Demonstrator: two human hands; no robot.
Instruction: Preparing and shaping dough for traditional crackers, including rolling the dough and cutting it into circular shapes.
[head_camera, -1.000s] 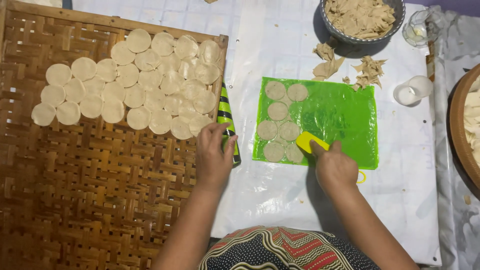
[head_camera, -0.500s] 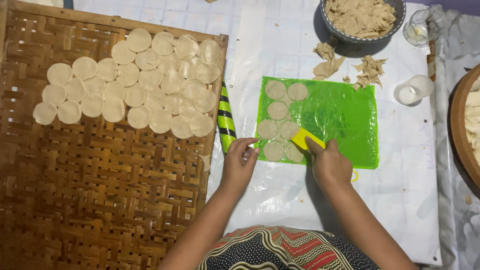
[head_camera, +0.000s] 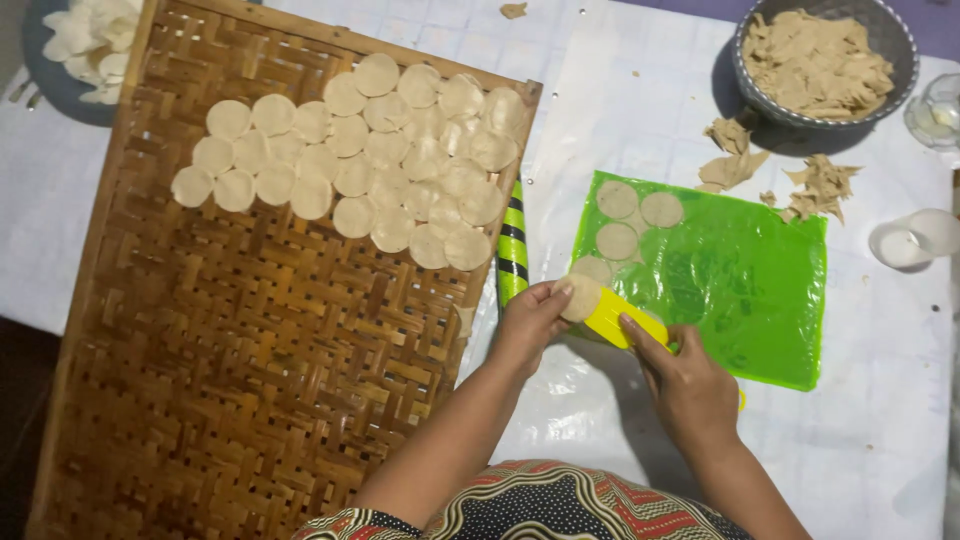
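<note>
My left hand (head_camera: 528, 322) pinches a round, pale dough disc (head_camera: 580, 297) at the near left corner of the green plastic sheet (head_camera: 740, 275). My right hand (head_camera: 685, 378) grips a yellow flat scraper (head_camera: 622, 318) whose tip lies under that disc. Three more dough discs (head_camera: 617, 200) lie on the sheet's far left part, and a fourth peeks out beside the lifted one. A green and black striped stick (head_camera: 512, 245) lies between the sheet and the woven bamboo tray (head_camera: 240, 380).
Several dough discs (head_camera: 380, 165) cover the tray's far half. A grey bowl of dough scraps (head_camera: 820, 60) stands at the back right, with loose scraps (head_camera: 735, 150) beside it. A small white cup (head_camera: 905, 243) is at the right; a dark plate of white pieces (head_camera: 85, 40) at far left.
My left hand moved right from the striped stick to the sheet and took hold of a disc. The scraper slid under it and the disc lifted off the sheet.
</note>
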